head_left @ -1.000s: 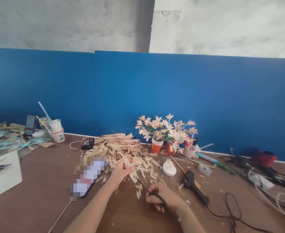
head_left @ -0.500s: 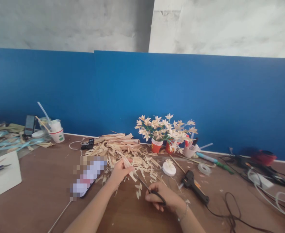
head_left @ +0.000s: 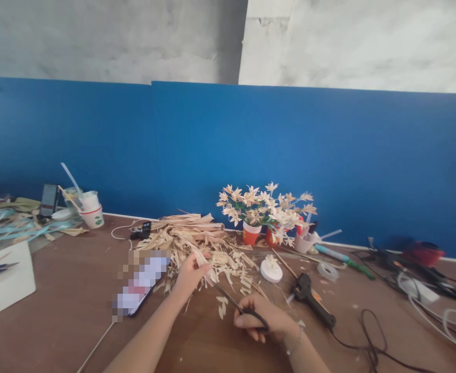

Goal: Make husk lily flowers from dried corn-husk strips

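Between the thumb and fingers of my left hand (head_left: 191, 276) is a pale strip of dried husk (head_left: 201, 259), its lower end pointing toward the scissors. My right hand (head_left: 256, 317) grips the dark handles of the scissors (head_left: 228, 295); their blades reach up and left to the strip's lower end. Whether the blades are parted I cannot tell. A heap of dried husk (head_left: 185, 228) and cut scraps spreads behind my left hand. Several small petal-shaped pieces (head_left: 222, 306) lie on the table just left of the scissors.
Pale flowers stand in red paper cups (head_left: 251, 235) at the back. A black glue gun (head_left: 312, 300) with its cord lies right of my right hand, near a white round lid (head_left: 271, 270) and a tape roll (head_left: 327, 271). A phone (head_left: 144, 285) lies left.
My left hand has moved slightly left with the husk strip. My right hand and the scissors have shifted a little to the right and down.
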A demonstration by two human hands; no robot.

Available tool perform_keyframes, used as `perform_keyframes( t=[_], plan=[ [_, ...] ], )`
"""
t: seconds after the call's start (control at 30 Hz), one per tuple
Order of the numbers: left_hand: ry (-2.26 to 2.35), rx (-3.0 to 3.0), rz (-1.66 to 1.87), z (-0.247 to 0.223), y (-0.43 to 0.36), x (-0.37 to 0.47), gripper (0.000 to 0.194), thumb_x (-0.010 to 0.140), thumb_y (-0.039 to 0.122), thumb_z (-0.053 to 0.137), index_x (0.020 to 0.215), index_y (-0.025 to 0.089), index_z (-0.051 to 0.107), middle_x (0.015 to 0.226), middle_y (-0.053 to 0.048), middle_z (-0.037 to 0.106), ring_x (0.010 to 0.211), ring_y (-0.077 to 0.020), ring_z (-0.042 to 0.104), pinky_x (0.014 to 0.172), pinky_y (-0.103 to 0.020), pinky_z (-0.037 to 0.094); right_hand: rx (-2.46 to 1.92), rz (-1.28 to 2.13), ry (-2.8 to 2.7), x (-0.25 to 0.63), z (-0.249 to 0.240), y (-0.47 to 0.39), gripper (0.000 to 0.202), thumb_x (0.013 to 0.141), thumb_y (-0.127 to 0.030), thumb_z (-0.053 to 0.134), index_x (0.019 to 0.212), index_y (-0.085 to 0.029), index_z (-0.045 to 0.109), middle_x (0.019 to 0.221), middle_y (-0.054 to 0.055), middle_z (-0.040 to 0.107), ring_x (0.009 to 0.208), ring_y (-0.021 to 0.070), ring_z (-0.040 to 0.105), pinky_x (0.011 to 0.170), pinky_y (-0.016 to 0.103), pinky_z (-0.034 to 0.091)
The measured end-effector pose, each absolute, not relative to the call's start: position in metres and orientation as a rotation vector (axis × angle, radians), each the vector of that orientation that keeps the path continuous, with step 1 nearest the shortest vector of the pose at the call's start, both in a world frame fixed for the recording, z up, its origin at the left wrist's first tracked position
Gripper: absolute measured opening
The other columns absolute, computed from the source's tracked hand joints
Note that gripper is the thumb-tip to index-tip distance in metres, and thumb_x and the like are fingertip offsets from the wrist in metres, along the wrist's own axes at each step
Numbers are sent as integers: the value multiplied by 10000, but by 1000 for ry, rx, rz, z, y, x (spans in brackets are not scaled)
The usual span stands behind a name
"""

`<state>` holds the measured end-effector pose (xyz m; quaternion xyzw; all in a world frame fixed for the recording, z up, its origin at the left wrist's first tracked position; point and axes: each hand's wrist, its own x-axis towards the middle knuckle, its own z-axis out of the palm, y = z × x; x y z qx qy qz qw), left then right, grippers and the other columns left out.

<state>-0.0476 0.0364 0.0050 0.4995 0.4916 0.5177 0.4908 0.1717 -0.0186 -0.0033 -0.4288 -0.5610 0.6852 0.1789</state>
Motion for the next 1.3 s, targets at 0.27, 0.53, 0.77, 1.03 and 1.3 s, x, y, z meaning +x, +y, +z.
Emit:
perform_keyframes(
  t=[0.27, 0.53, 0.77, 1.03, 1.3],
  plan=[
    [1195, 1315, 1197, 12, 32, -47, 316, 591, 258, 689, 884, 150, 642, 679, -6, 652, 646, -175, 598, 613, -268, 461, -1299, 1835, -1612, 171, 2, -19, 264, 632, -355, 700, 710, -115, 623, 377, -71, 511, 283, 32, 385, 287, 120, 291],
    [1140, 1292, 1106, 13, 30, -45, 333, 566, 254, 714, 872, 147, 637, 637, 16, 626, 597, -148, 566, 584, -246, 437, -1346, 1836, -1668, 170, 3, -19, 215, 650, -323, 665, 712, -121, 625, 376, -80, 504, 285, 31, 387, 287, 116, 301],
    [1096, 1292, 1051, 9, 28, -43, 341, 555, 243, 724, 876, 154, 653, 671, 7, 644, 620, -151, 580, 603, -252, 448, -1361, 1848, -1714, 168, 5, -20, 182, 669, -299, 645, 705, -121, 630, 376, -78, 509, 272, 26, 381, 280, 115, 303],
    [1096, 1296, 1038, 2, 30, -43, 337, 562, 237, 720, 885, 165, 658, 675, 9, 648, 629, -152, 584, 613, -258, 457, -1400, 1826, -1743, 167, 9, -21, 162, 666, -284, 636, 698, -125, 629, 376, -82, 497, 279, 24, 378, 287, 115, 292],
    [1089, 1274, 1035, 0, 32, -43, 348, 568, 240, 718, 895, 153, 641, 663, 21, 636, 613, -137, 573, 604, -241, 447, -1420, 1759, -1776, 166, 9, -22, 164, 671, -287, 630, 697, -126, 649, 369, -85, 481, 277, 20, 353, 288, 117, 276]
  ],
)
